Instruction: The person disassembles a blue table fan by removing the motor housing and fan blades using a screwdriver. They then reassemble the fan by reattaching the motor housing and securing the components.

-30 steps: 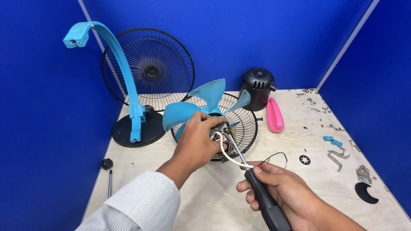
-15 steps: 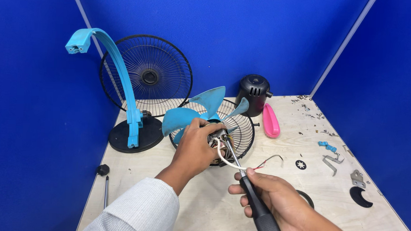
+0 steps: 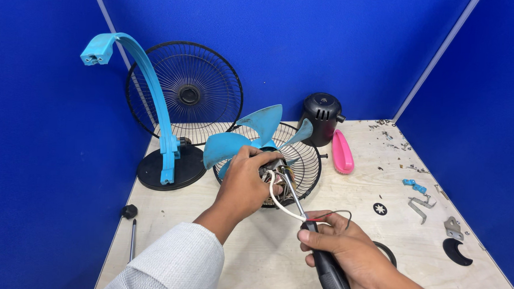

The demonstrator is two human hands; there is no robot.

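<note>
The fan motor (image 3: 274, 169), blue blades (image 3: 251, 136) attached, is gripped by the left hand (image 3: 245, 181) over the black grille (image 3: 302, 163) mid-worktop. A black-handled screwdriver (image 3: 321, 261) is clutched by the right hand (image 3: 344, 247), tip poked into the motor. Blue stand (image 3: 156, 101) is parked far left.

Plywood worktop (image 3: 253, 264): stand (image 3: 168, 169) left of left hand (image 3: 245, 184); pink cover (image 3: 342, 152), brackets (image 3: 420, 206) right of right hand (image 3: 344, 250).

Black motor cover (image 3: 321, 118), pink casing (image 3: 342, 152), upright grille (image 3: 185, 93), blue stand (image 3: 150, 101), perhaps brackets (image 3: 420, 206).
</note>
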